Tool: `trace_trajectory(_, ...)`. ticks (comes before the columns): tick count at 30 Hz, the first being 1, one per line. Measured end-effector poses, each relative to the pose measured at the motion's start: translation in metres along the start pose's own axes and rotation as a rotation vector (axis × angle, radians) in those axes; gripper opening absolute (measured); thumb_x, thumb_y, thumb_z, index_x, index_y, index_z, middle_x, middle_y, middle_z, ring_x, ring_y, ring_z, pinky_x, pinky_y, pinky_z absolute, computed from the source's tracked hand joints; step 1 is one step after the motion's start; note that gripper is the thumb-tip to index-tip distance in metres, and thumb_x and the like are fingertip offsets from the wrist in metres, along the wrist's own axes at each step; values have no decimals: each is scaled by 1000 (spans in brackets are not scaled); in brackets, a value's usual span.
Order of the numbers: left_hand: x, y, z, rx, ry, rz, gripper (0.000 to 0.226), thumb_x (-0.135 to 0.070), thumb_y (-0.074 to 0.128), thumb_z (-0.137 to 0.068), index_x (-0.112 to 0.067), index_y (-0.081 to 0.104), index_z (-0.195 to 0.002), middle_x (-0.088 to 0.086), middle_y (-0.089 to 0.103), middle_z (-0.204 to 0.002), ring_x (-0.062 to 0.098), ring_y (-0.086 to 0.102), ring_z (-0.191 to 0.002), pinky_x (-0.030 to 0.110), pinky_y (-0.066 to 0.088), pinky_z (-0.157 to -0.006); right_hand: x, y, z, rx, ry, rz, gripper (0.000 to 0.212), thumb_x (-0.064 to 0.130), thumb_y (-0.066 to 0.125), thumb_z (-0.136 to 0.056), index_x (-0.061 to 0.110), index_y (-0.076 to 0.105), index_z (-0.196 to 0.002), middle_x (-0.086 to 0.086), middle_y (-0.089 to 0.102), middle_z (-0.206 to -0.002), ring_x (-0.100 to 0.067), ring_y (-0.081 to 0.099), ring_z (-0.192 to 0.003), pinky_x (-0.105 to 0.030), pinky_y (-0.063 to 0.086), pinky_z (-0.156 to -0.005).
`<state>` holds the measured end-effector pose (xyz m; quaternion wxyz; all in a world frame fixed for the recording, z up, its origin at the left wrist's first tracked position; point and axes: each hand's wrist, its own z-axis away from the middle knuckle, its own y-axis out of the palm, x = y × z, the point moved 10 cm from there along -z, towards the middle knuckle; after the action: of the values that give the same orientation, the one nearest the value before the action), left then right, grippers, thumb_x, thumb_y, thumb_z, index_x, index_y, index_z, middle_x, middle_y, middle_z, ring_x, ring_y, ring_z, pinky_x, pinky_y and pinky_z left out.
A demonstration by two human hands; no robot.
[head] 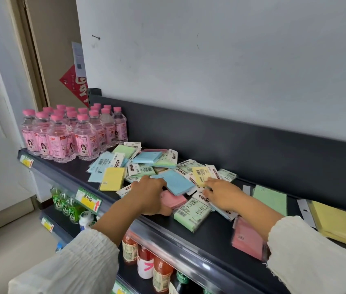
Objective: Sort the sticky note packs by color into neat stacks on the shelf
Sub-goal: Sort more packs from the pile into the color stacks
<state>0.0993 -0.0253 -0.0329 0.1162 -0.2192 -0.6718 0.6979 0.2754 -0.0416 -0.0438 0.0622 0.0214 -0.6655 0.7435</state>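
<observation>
A jumbled pile of sticky note packs (157, 164) in blue, green, yellow and pink lies mid-shelf on the dark shelf (210, 236). My left hand (148, 194) curls around a pink pack (173, 199) at the pile's front, with its fingers under the edge of a blue pack (176, 181). My right hand (223, 194) reaches in with straight fingers that touch a yellow pack (200, 176). To the right lie sorted packs: a green stack (271, 198), a yellow stack (339, 221) and a pink stack (248, 238), partly behind my right sleeve.
Pink-capped water bottles (72, 134) crowd the shelf's left end, close to the pile. A dark back panel (231, 145) runs behind the shelf. Drink bottles (146, 262) fill the lower shelf, and price tags (88, 200) hang on the front rail.
</observation>
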Motion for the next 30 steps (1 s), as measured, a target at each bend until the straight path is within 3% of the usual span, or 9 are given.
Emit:
trace_trajectory(5,-11,-20,1,-170,103,-24,75,-49,70,-63,-17,52,-128,-1,64,-116,23,54,-112,45,31,-108,3,-10,11,-29,-63,-224,46,29,43,-99,20,36,-144,-2,32,-152,-20,36,-135,-29,29,-108)
trace_trajectory(7,-16,-36,5,-264,155,118,70,-37,74,-67,-15,52,-130,-4,69,-110,18,61,-101,35,43,-98,0,-26,19,-87,-59,-328,43,28,44,-99,22,41,-141,0,40,-147,-19,46,-127,-28,37,-100)
trace_trajectory(10,-22,-53,9,-344,211,290,71,-14,74,-72,-17,47,-138,-7,71,-97,6,64,-79,23,53,-81,-2,-45,30,-120,-66,-470,39,30,44,-99,22,46,-137,1,47,-142,-16,47,-125,-25,37,-94)
trace_trajectory(13,-25,-25,2,-151,168,189,75,-24,76,-76,-20,39,-142,-2,61,-122,14,62,-103,29,50,-91,0,-47,39,-88,-92,-475,39,31,44,-99,21,47,-137,0,48,-141,-15,46,-126,-22,34,-96)
trace_trajectory(15,-20,1,-1,11,78,51,84,-45,75,-74,-18,36,-143,-1,52,-137,19,51,-121,33,43,-100,-1,-41,43,-74,-94,-459,39,29,45,-99,20,47,-137,1,49,-140,-14,46,-126,-20,33,-95)
trace_trajectory(20,-20,10,8,123,21,-42,98,-77,64,-54,-18,51,-131,-1,47,-137,21,43,-123,38,41,-103,-9,-29,47,-57,-78,-483,37,26,50,-97,20,51,-134,1,53,-137,-13,49,-123,-23,39,-98)
trace_trajectory(22,-23,12,14,174,21,-119,88,-72,68,-58,-19,53,-127,-2,42,-136,21,37,-125,39,38,-104,-9,-27,49,-59,-83,-482,37,25,50,-97,20,51,-133,1,54,-135,-13,50,-122,-23,39,-98)
trace_trajectory(24,-24,16,16,223,-4,-87,83,-61,75,-62,-21,49,-130,-2,44,-134,20,43,-119,36,41,-99,-6,-25,51,-51,-92,-485,38,23,51,-96,19,51,-133,1,54,-135,-13,51,-121,-21,39,-95)
trace_trajectory(30,-25,11,18,261,-99,37,97,-44,82,-64,-23,28,-142,1,49,-136,23,51,-113,33,44,-91,5,-23,62,-24,-152,-479,41,18,55,-94,17,49,-135,0,56,-134,-11,52,-119,-15,36,-93)
